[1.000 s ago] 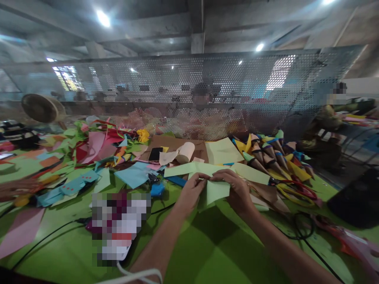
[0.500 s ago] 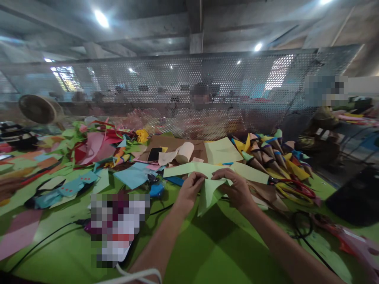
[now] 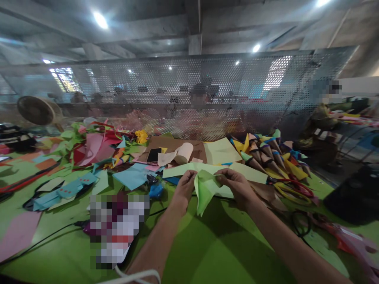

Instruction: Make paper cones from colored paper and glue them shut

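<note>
Both my hands hold a light green sheet of paper (image 3: 205, 188) rolled into a cone, its tip pointing down toward me above the green table (image 3: 207, 244). My left hand (image 3: 185, 188) pinches the cone's left side. My right hand (image 3: 235, 185) grips its right upper edge with curled fingers. More pale green sheets (image 3: 189, 169) lie flat just behind my hands.
A row of finished paper cones (image 3: 266, 154) lies at the right. A heap of coloured paper scraps (image 3: 97, 146), a phone (image 3: 155, 154) and a tape roll (image 3: 185, 152) lie behind. Black cables (image 3: 38, 242) cross the table. A perforated metal screen (image 3: 189, 90) stands at the far edge, people behind it.
The flat green sheet has been curled between my hands into a cone, its lower point now hanging toward me. Both hands stayed in about the same place.
</note>
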A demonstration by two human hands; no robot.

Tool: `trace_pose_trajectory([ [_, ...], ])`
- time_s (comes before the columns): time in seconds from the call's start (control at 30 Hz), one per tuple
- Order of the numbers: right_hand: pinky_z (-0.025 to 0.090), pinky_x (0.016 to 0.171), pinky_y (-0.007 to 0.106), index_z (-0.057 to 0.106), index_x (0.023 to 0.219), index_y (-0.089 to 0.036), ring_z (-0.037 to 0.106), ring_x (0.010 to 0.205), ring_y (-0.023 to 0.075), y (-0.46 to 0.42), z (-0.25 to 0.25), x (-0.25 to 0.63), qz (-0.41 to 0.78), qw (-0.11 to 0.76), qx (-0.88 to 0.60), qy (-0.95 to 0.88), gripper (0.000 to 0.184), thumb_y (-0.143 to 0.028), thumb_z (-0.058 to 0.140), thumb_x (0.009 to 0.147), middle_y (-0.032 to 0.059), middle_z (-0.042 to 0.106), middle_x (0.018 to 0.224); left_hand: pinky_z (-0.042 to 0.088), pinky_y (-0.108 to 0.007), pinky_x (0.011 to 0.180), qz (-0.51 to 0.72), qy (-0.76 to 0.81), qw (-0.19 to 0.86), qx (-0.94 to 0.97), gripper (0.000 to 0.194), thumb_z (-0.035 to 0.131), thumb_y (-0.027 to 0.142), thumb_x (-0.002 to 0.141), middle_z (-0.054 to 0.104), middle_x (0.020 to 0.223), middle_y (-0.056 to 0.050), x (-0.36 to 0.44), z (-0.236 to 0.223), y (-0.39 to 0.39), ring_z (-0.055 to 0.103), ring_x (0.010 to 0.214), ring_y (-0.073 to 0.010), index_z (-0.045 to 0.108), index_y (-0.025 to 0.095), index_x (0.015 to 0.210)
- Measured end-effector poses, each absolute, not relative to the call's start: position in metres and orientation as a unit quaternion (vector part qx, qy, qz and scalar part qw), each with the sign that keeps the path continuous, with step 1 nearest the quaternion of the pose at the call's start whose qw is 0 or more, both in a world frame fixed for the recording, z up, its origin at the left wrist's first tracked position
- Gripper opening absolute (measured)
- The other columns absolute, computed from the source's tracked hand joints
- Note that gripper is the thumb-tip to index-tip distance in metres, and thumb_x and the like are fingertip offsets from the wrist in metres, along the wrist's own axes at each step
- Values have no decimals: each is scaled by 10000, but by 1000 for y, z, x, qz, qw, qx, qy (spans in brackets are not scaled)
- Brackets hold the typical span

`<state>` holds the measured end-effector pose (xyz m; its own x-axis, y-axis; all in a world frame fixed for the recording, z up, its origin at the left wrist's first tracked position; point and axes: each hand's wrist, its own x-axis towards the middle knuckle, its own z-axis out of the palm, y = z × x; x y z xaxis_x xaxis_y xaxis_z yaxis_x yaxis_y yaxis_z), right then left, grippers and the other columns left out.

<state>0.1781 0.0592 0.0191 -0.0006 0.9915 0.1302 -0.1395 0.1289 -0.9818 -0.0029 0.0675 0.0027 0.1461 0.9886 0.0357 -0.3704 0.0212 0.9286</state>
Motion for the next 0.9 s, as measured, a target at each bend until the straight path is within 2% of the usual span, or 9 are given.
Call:
trace_pose_trajectory([
  [0.1,389,641,284,728,831,-199,510,666,146,61,16,181,516,568,-418,-486,244,-347,801,651,8,642,732,350,-216,526,541,342,629,442,362,750,509,730,544,665,33,-3,1,68,459,553,-92,581,196,799],
  [0.33,377,631,273,713,720,-202,509,632,136,60,17,180,528,578,-410,-469,122,-265,753,623,-9,628,652,330,-211,550,540,347,615,458,386,711,542,759,464,678,46,-3,4,66,401,593,-97,529,203,782],
  [0.57,324,544,261,689,746,-209,478,554,127,54,19,175,536,572,-420,-456,106,-247,716,650,-22,623,610,286,-219,559,533,357,559,526,335,651,532,814,395,686,49,-5,16,59,344,617,-112,553,213,833],
  [0.9,370,587,267,692,740,-204,517,608,140,53,22,173,531,581,-405,-465,115,-256,746,653,-11,639,655,268,-230,546,555,370,539,514,371,652,544,789,367,658,51,-4,12,64,311,602,-116,502,208,744],
])
